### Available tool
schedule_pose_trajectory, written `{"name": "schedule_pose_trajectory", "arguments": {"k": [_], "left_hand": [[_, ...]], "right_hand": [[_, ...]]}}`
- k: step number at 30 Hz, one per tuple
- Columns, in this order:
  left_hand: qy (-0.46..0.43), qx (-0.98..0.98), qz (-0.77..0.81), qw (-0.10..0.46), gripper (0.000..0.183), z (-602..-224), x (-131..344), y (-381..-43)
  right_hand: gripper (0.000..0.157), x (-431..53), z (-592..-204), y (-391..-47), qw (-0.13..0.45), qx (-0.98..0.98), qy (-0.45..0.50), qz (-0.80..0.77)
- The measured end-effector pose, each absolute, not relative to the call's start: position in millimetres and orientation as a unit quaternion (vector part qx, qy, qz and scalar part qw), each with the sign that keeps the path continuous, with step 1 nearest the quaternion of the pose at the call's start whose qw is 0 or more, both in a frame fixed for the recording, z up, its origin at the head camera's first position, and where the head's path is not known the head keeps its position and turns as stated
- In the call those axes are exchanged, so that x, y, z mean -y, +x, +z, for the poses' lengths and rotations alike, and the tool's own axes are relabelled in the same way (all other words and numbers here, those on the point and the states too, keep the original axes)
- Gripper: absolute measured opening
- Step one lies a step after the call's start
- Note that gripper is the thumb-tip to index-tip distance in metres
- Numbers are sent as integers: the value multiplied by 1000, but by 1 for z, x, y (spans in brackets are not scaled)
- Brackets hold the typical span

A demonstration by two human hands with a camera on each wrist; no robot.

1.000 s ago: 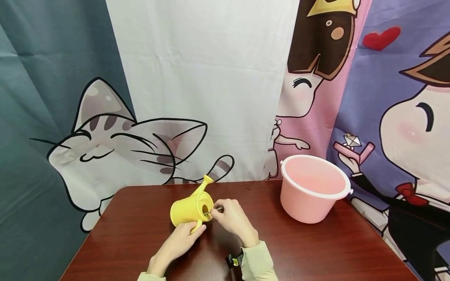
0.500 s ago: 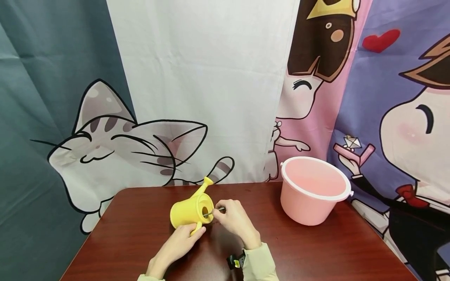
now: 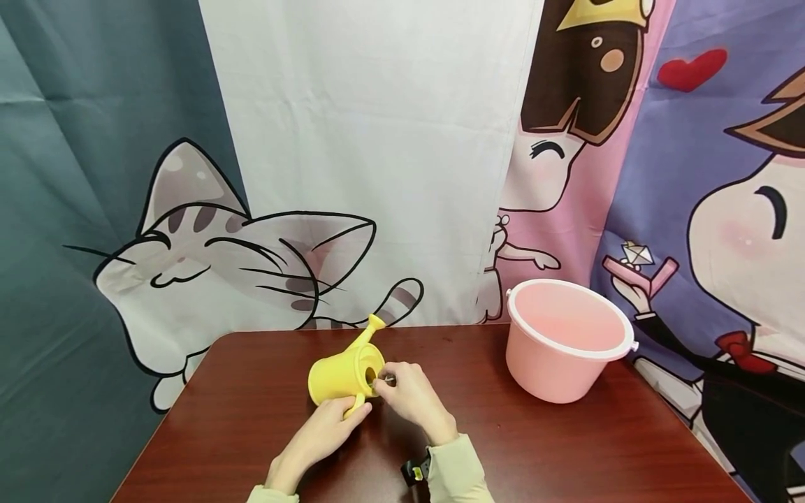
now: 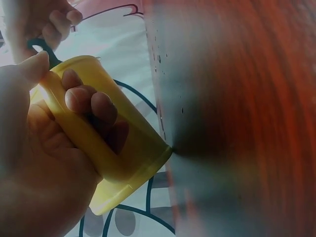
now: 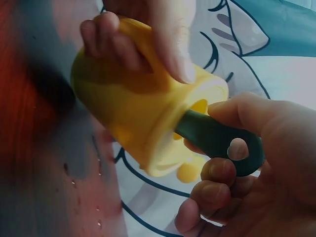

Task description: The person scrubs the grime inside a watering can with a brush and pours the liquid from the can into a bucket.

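A printed cartoon curtain hangs behind the reddish-brown table. Your left hand has its fingers wrapped round the handle of the yellow watering can, and your right hand pinches a dark green tool with a holed end, its other end inside the can's mouth. The can tilts just ahead of your left grip, mouth facing your right. In the head view your right hand partly covers the mouth; a pink bucket stands well apart, right of both grips
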State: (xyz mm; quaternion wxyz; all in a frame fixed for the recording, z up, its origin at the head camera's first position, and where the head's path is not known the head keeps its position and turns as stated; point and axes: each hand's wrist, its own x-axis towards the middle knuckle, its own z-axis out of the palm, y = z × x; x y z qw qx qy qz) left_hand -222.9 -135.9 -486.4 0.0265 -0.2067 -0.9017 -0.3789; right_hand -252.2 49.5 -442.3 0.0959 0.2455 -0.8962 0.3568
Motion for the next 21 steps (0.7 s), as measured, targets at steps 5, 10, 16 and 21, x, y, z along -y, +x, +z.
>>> {"name": "schedule_pose_trajectory", "arguments": {"k": [5,10,16,21], "left_hand": [[-199,901,-384,27,38,-486,135,-222],[-202,899,-389,26,38,-487,136,-223],[-200,902,-382,15,40,-487,135,-224],[-196,898,-394,0,38,-487,136,-224]], "right_hand": [[4,-48,-444,-252,98,899,239,354],[5,-52,-441,-251,104,898,230,361],[5,-58,-434,-249,111,891,230,374],[5,-62,-431,-250,114,890,231,376]]}}
